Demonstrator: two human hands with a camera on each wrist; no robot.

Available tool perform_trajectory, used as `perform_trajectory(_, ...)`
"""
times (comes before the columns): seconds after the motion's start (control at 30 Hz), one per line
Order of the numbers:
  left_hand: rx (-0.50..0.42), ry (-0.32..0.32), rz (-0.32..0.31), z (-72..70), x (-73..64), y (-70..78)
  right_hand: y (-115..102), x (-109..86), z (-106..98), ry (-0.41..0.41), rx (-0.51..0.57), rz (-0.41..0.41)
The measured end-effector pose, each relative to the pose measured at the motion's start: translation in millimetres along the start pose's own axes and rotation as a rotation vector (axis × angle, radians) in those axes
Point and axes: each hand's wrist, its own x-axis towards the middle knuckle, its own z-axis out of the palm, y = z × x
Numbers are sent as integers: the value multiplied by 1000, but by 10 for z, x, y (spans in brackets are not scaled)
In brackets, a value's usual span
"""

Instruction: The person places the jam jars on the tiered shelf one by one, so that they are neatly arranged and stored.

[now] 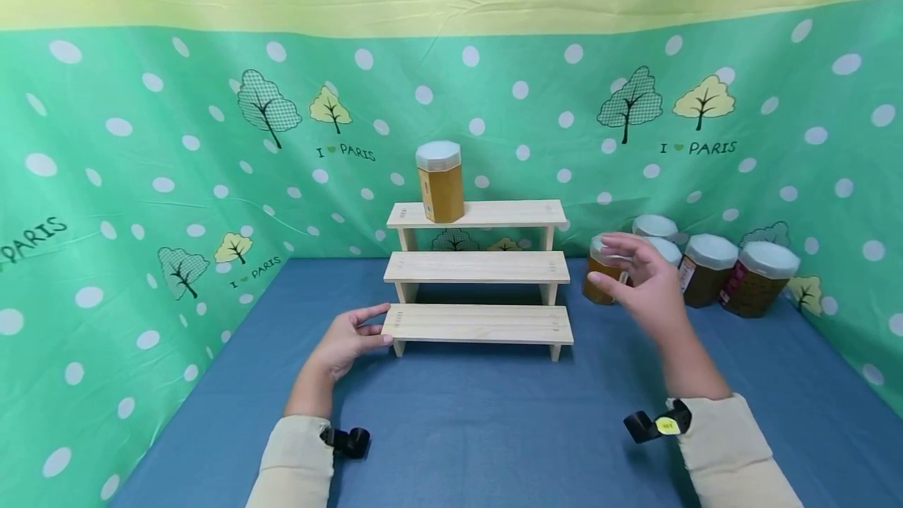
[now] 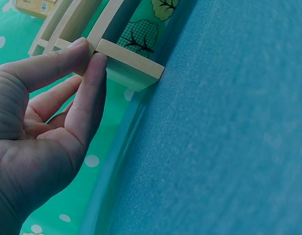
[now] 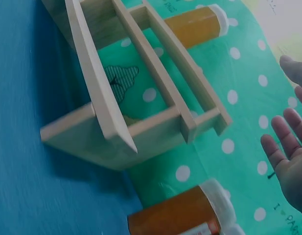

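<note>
A three-tier wooden stand [image 1: 476,324] stands on the blue tabletop. My left hand [image 1: 347,342] pinches the left end of its lowest board between thumb and fingers, and the left wrist view shows the fingertips against that board end [image 2: 133,59]. One jar of amber contents with a white lid [image 1: 440,183] is upright on the top tier, left of centre. My right hand [image 1: 647,281] is raised with parted fingers and holds nothing. It partly covers a similar jar [image 1: 598,284] beside the stand; the right wrist view also shows this jar [image 3: 175,215].
Several more lidded jars are grouped at the right, among them a dark one [image 1: 708,273] and another with a reddish label [image 1: 758,281]. Behind the stand hangs a green dotted cloth [image 1: 522,112] with printed trees. Blue cloth [image 1: 480,429] covers the table.
</note>
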Motion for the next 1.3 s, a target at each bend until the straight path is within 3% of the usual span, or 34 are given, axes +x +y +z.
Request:
perform_trajectory(0.23, 0, -1, 5, 2, -1, -5, 293, -45, -198, 10, -52, 37)
perform_trajectory(0.5, -11, -8, 11, -12, 11, -22, 384, -96, -376, -21, -90, 44)
perform_trajectory(0.7, -7, -10, 13, -10, 6, -20, 416, -126, -528, -42, -145, 122)
perform_trajectory(1.07, -5, -15, 15, -10, 3, -10, 575, -166, -765, 26, -343, 331)
perform_trajectory(1.3, -5, -9, 8, -7, 6, -9, 675, -191, -878, 12, -375, 378)
